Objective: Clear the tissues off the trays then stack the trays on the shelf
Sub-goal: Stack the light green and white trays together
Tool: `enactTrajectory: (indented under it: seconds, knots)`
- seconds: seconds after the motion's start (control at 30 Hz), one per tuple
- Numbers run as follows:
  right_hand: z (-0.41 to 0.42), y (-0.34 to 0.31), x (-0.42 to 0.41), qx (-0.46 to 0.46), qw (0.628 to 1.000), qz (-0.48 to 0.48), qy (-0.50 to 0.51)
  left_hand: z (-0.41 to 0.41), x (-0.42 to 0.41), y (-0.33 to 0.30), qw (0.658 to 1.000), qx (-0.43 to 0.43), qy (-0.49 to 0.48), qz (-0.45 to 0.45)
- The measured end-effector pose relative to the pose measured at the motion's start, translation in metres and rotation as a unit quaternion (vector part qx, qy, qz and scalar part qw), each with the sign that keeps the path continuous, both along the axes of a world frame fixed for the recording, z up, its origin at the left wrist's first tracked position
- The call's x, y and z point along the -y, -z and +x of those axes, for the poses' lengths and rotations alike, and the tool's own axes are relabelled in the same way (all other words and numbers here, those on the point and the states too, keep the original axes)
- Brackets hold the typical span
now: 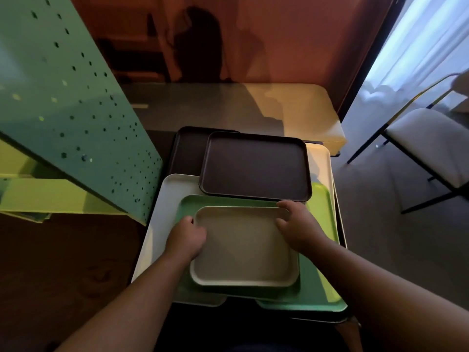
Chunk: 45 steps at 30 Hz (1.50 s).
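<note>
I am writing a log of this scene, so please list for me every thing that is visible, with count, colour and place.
small beige plastic tray: one, beige, on top of the pile, nearest the person
green plastic trays: at least one, green, under the beige tray; exact number unclear
white plastic trays: at least one, white, low in the pile, edges showing left and right
dark brown plastic trays: two, dark brown, at the far side of the pile
green perforated metal shelf: one, green, left
white cushioned chair: one, white seat, black legs, right
tissues: none visible
left hand: one, on the beige tray's left edge
right hand: one, on its far right corner
</note>
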State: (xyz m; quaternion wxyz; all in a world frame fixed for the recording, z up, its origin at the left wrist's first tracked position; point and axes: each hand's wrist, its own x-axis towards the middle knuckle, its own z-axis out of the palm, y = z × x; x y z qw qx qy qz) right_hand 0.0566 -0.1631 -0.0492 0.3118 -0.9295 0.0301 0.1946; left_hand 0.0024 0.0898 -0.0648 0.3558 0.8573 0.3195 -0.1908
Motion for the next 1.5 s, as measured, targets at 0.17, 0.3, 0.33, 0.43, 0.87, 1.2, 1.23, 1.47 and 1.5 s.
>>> enactTrajectory:
  seconds: [0.17,0.3,0.33,0.43,0.87,1.2,1.23,1.47,1.5]
  knots:
    - [-0.009,0.002,0.01,0.045,0.994,-0.1,0.01,-0.001,-0.002,-0.003,0.988,0.024,0.005,0.152]
    - [-0.023,0.009,0.018,-0.118,0.984,-0.034,0.126,0.003,-0.013,0.003,0.994,-0.069,-0.055,0.061]
    - [-0.026,0.01,0.019,-0.155,0.975,0.012,0.16,0.003,-0.014,0.004,0.993,-0.085,-0.061,0.045]
    - [-0.038,0.008,0.018,-0.165,0.967,0.073,0.182,0.001,-0.018,0.003,0.993,-0.064,-0.093,0.022]
    - [0.07,-0.034,0.029,-0.036,0.965,0.13,0.224,0.1,-0.001,-0.049,0.982,0.134,-0.124,-0.048]
    - [0.159,0.005,0.035,-0.027,0.973,0.023,0.228,0.182,0.002,-0.02,0.97,0.142,-0.154,-0.126]
    - [0.162,0.009,0.034,-0.033,0.973,0.018,0.227,0.187,0.002,-0.017,0.968,0.15,-0.157,-0.129]
    - [0.165,0.028,0.034,-0.033,0.982,-0.027,0.185,0.19,-0.008,0.001,0.995,0.074,-0.048,0.035]
    - [0.163,0.028,0.034,-0.042,0.982,-0.01,0.185,0.186,-0.008,0.003,0.997,0.043,-0.036,0.05]
